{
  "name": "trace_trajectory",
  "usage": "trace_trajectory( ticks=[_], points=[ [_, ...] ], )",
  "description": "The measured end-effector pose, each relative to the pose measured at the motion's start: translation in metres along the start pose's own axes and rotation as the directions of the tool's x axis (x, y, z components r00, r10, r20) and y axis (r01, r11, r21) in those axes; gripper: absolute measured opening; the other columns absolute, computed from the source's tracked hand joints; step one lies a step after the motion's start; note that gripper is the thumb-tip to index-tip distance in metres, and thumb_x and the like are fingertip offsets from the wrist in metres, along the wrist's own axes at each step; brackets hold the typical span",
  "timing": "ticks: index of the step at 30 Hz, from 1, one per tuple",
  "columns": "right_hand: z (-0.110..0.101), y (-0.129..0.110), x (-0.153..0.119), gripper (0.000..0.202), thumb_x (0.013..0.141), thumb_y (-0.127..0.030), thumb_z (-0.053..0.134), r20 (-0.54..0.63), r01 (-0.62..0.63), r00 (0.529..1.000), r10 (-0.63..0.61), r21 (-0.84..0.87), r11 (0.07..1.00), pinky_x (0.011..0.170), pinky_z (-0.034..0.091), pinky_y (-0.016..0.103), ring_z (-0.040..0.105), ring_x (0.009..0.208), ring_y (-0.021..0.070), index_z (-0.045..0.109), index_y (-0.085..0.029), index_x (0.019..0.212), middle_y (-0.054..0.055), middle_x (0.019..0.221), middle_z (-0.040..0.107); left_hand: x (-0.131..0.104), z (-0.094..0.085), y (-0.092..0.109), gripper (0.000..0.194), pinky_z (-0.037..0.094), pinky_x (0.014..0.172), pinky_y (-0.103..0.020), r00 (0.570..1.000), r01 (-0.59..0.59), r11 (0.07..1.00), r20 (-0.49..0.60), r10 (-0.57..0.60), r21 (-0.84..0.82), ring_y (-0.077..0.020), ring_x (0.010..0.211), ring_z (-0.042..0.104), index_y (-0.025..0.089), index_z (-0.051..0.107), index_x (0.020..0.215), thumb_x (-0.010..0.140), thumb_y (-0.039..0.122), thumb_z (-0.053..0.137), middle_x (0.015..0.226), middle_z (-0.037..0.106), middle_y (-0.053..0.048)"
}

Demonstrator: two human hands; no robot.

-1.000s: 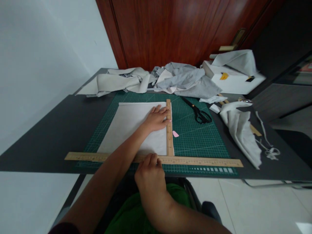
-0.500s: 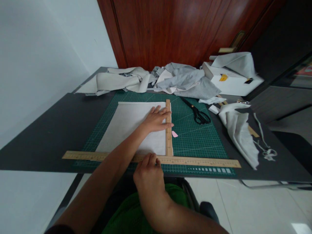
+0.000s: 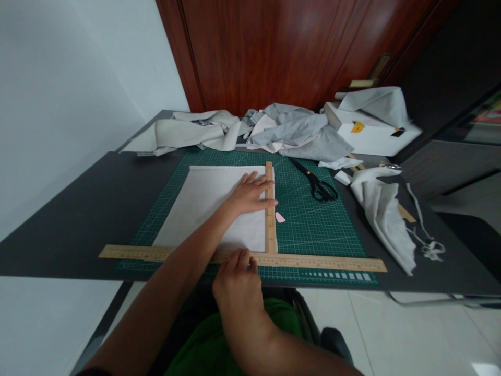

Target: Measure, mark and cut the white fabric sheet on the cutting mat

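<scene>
My left hand [image 3: 250, 194] lies open with spread fingers, pressing on a white cloth [image 3: 209, 201] and across a short wooden ruler [image 3: 270, 230]. That ruler stands along the cloth's right edge. A long wooden ruler [image 3: 317, 261] crosses the cloth's near edge, meeting the short one near its lower end. My right hand [image 3: 238, 279] is closed, its curled fingers on the long ruler by the table's front edge; part of its grip is hidden. A small flat pink piece, like tailor's chalk [image 3: 280, 217], rests just right of the short ruler.
Under the cloth is a green cutting mat [image 3: 313, 230] on a dark table [image 3: 78, 219]. Black-handled scissors [image 3: 323, 189] lie on the mat's right. Heaped grey and cream fabric [image 3: 301, 130] and a white box [image 3: 376, 136] line the back; a cloth scrap [image 3: 381, 209] lies right.
Both hands and both rulers hold nearly the same places. The whole view has shifted very slightly.
</scene>
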State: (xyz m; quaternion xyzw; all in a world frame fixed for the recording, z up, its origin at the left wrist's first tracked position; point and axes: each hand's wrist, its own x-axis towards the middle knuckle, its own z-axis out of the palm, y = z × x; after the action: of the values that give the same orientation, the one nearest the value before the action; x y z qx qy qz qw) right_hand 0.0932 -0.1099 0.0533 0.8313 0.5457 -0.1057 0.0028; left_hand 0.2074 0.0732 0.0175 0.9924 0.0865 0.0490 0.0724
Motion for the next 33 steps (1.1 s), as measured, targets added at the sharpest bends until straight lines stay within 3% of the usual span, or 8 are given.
trace_trajectory(
  ticks=[8,15,21,25,33],
  points=[
    [0.007,-0.002,0.002,0.045,0.095,-0.002,0.042,-0.016,0.016,1.000,-0.016,-0.013,1.000,0.094,0.061,0.056,0.066,0.124,0.0450,0.066,0.008,0.132,0.039,0.132,0.063,0.001,0.001,-0.002,0.078,0.016,0.128,-0.057,1.000,0.002,1.000,0.000,-0.002,-0.008,-0.0394,0.158,0.021,0.030,0.042,0.158,0.096,0.075,0.046,0.170,0.032,-0.002],
    [0.025,-0.004,0.003,0.044,0.093,-0.001,0.044,-0.115,0.036,0.992,-0.042,-0.048,0.998,0.090,0.062,0.058,0.068,0.121,0.0444,0.069,0.005,0.129,0.037,0.128,0.067,-0.001,0.005,-0.006,0.078,0.017,0.128,-0.057,1.000,-0.009,1.000,-0.027,0.009,0.009,-0.0398,0.157,0.022,0.026,0.044,0.158,0.096,0.075,0.046,0.169,0.035,-0.003],
    [0.013,-0.005,0.004,0.044,0.095,-0.002,0.044,0.005,0.015,1.000,-0.015,0.003,1.000,0.096,0.059,0.059,0.063,0.128,0.0456,0.065,0.007,0.133,0.039,0.134,0.062,-0.002,0.002,-0.004,0.098,0.015,0.128,-0.059,1.000,0.001,1.000,-0.027,-0.001,-0.018,-0.0406,0.159,0.018,0.024,0.037,0.161,0.085,0.086,0.052,0.169,0.035,-0.010],
    [0.008,-0.004,0.004,0.042,0.096,-0.004,0.047,-0.003,0.021,1.000,-0.021,0.028,0.999,0.095,0.059,0.059,0.063,0.128,0.0461,0.066,0.007,0.132,0.040,0.133,0.062,-0.003,0.000,-0.003,0.107,0.009,0.127,-0.062,1.000,-0.012,1.000,0.014,0.013,-0.027,-0.0421,0.159,0.017,0.024,0.037,0.161,0.079,0.091,0.054,0.170,0.030,-0.011],
    [-0.001,-0.001,-0.002,0.044,0.098,-0.006,0.043,0.028,0.011,1.000,-0.011,-0.001,1.000,0.096,0.059,0.054,0.064,0.127,0.0446,0.064,0.010,0.133,0.039,0.136,0.062,0.000,0.001,-0.003,0.109,0.005,0.128,-0.058,0.999,-0.008,0.999,0.048,0.009,-0.035,-0.0401,0.160,0.014,0.024,0.033,0.163,0.080,0.092,0.049,0.173,0.024,-0.009]
  ],
)
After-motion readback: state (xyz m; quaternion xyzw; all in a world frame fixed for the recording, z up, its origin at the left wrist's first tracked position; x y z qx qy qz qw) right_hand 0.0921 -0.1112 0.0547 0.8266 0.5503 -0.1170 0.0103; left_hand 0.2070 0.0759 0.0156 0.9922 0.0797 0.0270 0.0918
